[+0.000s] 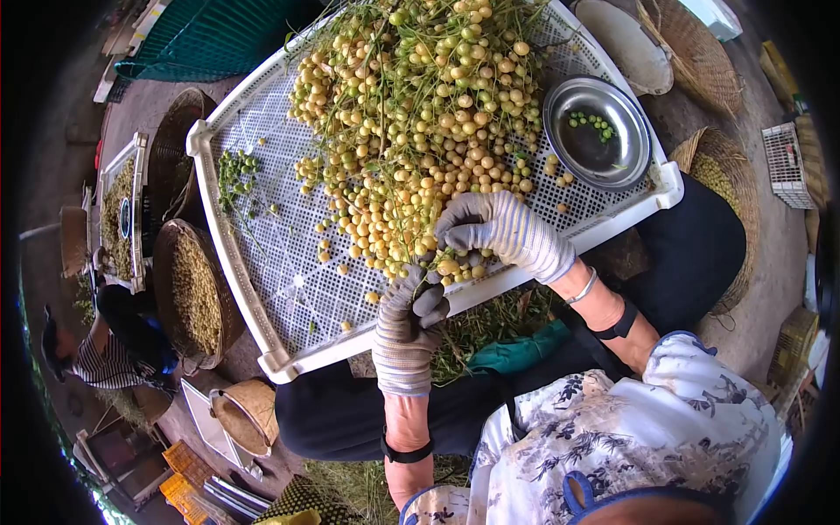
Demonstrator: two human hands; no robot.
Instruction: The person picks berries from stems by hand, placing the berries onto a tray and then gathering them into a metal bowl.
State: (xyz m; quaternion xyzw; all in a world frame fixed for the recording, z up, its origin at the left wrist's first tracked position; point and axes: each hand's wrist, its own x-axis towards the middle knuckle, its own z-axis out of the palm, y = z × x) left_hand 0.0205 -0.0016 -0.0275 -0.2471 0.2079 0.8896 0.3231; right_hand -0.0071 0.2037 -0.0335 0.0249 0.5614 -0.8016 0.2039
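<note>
A white perforated tray (pixel 280 297) bears a large heap of yellow-green round fruit (pixel 420 114) on thin stems. Both hands wear striped gloves with grey fingers. At the tray's near edge my left hand (pixel 409 328) has its thumb and fingers pinched around a thin green stem. My right hand (pixel 503 229) is beside it, up and to the right, fingers curled over the near end of the heap; what lies between them is hidden. A metal bowl (pixel 598 168) with a few small green fruits stands on the tray's right side. Small green fruits (pixel 236 175) lie at the tray's left.
Baskets of fruit (pixel 197 289) stand at the left, with another basket (pixel 717 175) at the right. A co-worker (pixel 109 354) sits at the far left near a second tray (pixel 122 210). A bucket (pixel 248 418) is at the lower left. Cut stems (pixel 490 328) lie below the tray.
</note>
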